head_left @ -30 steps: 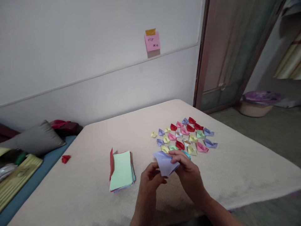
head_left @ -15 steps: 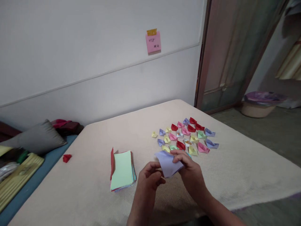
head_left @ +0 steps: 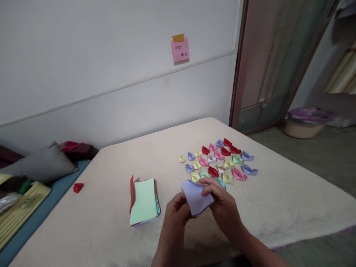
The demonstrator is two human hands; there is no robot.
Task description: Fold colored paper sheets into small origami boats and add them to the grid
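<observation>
A folded sheet of lavender paper [head_left: 197, 198] is held up above the near side of the bed between my two hands. My right hand [head_left: 222, 200] pinches its upper right part, thumb on the face toward me. At the lower left edge, my left hand [head_left: 175, 213] has its fingers closed on the paper, with some fingertips hidden behind it. Just beyond my hands lie several rows of small folded paper boats [head_left: 213, 171] in red, pink, yellow, green, blue and white. To the left rests a stack of coloured paper [head_left: 144, 203], pale green on top, with a red sheet [head_left: 132, 194] standing up along its left edge.
A crumpled red paper piece [head_left: 78, 187] lies on the pale bedcover [head_left: 111, 215] at left. Past that edge are a grey cushion [head_left: 50, 163] and a yellow slatted thing [head_left: 25, 209]. A pink note [head_left: 180, 50] is taped to the wall. A basin [head_left: 303, 128] stands at right.
The lavender paper has turned slightly and come a little lower and to the left. My left fingers, apart before, have closed in on its edge.
</observation>
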